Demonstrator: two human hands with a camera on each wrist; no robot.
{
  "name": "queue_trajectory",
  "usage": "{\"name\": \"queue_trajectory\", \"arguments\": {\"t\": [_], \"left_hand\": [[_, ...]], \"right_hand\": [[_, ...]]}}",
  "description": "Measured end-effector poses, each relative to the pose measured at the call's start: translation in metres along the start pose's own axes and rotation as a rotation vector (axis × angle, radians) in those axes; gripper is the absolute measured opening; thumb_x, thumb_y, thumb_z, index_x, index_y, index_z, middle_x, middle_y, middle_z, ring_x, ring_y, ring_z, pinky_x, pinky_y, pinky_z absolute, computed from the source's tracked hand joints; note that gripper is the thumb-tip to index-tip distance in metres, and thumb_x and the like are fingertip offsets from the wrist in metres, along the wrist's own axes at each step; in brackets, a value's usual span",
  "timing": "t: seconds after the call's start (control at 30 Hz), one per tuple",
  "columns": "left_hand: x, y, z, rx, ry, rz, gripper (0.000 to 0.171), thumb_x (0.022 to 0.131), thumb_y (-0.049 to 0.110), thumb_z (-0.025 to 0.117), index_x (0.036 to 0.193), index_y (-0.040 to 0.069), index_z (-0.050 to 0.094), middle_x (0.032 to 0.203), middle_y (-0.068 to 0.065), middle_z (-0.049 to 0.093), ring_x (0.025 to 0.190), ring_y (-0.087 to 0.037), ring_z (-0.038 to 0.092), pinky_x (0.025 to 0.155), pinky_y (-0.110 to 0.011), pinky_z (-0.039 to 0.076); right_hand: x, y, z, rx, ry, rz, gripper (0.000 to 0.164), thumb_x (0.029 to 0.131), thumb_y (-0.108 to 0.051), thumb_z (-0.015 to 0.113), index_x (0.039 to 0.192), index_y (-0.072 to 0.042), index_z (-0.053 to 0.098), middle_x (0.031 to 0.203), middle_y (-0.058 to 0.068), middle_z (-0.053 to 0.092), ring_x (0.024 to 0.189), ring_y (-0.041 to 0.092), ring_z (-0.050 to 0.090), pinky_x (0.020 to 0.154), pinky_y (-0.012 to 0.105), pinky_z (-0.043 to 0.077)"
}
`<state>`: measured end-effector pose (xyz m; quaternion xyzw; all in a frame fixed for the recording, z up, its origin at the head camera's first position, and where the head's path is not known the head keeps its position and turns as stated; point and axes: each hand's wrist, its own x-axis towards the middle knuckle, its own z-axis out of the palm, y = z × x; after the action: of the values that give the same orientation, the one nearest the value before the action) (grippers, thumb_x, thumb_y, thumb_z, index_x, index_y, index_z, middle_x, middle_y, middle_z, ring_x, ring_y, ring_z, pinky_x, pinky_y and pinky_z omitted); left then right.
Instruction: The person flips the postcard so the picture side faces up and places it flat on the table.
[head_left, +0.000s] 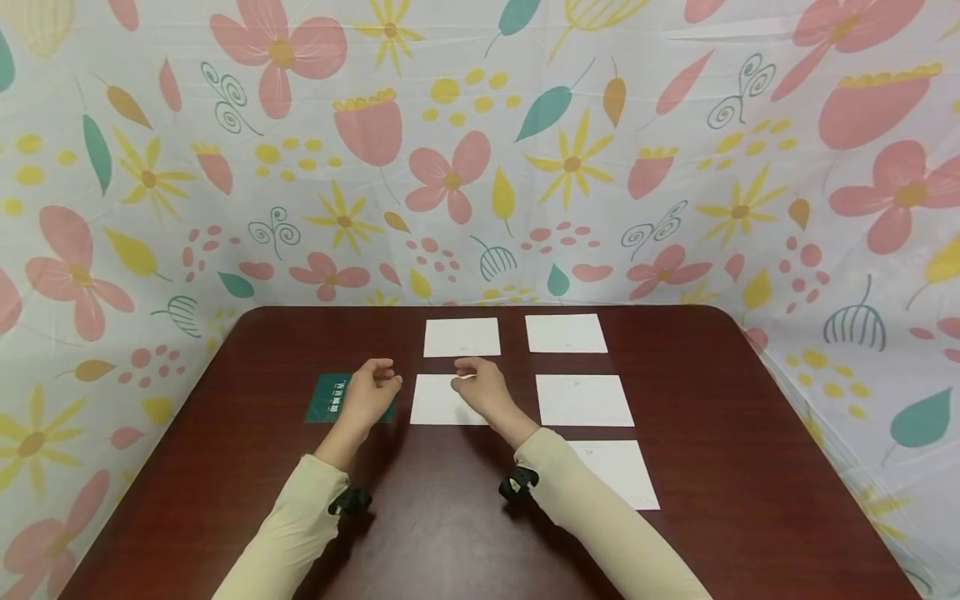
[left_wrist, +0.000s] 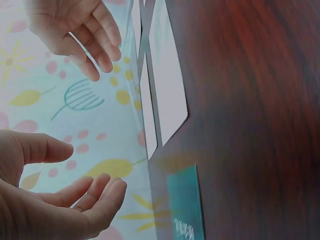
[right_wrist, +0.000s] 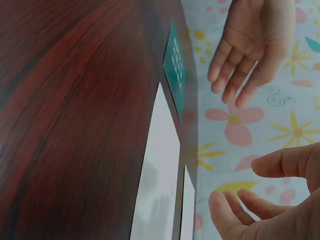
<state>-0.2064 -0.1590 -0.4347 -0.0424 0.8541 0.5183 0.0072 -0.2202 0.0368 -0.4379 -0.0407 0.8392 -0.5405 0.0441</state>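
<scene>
My left hand (head_left: 366, 397) hovers above a green card (head_left: 324, 398) with white lettering, covering part of it in the head view. Its fingers are loosely bent, with a gap between thumb and fingertips and nothing held, as the left wrist view shows. My right hand (head_left: 487, 392) is raised over a white card (head_left: 437, 402) and hides that card's right side. The right wrist view shows its thumb and fingers apart, with only air between them. Both hands are off the table, palms facing each other. The green card (right_wrist: 174, 67) lies flat beside the white ones.
More white cards lie flat on the dark red-brown table (head_left: 247, 467): one card (head_left: 461, 336) at the back, others to the right. My right sleeve (head_left: 592, 517) partly covers the nearest card (head_left: 622, 479). A flowered cloth (head_left: 450, 250) hangs behind the table.
</scene>
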Motion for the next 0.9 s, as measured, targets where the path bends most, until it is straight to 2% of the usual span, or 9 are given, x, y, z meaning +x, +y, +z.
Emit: {"name": "queue_trajectory", "arguments": {"t": [0.2,0.5,0.73,0.9], "left_hand": [[0.003,0.0,0.011,-0.102,-0.048,-0.055,0.048,0.096,0.007,0.055,0.139,-0.007,0.04,0.129,-0.027,0.05,0.121,-0.039,0.049,0.095,-0.049,0.044],[0.005,-0.005,0.025,-0.148,-0.101,-0.101,0.052,0.095,0.007,0.052,0.142,-0.009,0.035,0.135,-0.029,0.045,0.125,-0.041,0.046,0.101,-0.049,0.041],[0.004,-0.009,0.031,-0.128,-0.139,-0.129,0.054,0.096,0.009,0.052,0.143,-0.008,0.033,0.136,-0.027,0.044,0.127,-0.041,0.044,0.102,-0.051,0.039],[0.004,-0.011,0.033,-0.11,-0.144,-0.127,0.053,0.096,0.009,0.051,0.143,-0.008,0.034,0.136,-0.028,0.045,0.126,-0.041,0.044,0.101,-0.051,0.04]], "right_hand": [[-0.006,0.013,-0.014,0.024,0.009,0.047,0.045,0.087,-0.004,0.057,0.131,0.005,0.054,0.126,0.023,0.056,0.105,0.033,0.062,0.081,0.04,0.052],[-0.014,0.027,-0.03,0.012,0.014,0.134,0.052,0.09,-0.007,0.054,0.138,0.01,0.043,0.136,0.029,0.047,0.122,0.04,0.05,0.097,0.05,0.044],[-0.021,0.033,-0.034,0.014,-0.009,0.162,0.056,0.091,-0.008,0.05,0.14,0.016,0.034,0.14,0.035,0.038,0.131,0.045,0.038,0.103,0.052,0.038],[-0.023,0.037,-0.03,0.022,-0.01,0.179,0.055,0.092,-0.008,0.048,0.139,0.016,0.035,0.139,0.034,0.041,0.13,0.045,0.038,0.102,0.052,0.038]]}}
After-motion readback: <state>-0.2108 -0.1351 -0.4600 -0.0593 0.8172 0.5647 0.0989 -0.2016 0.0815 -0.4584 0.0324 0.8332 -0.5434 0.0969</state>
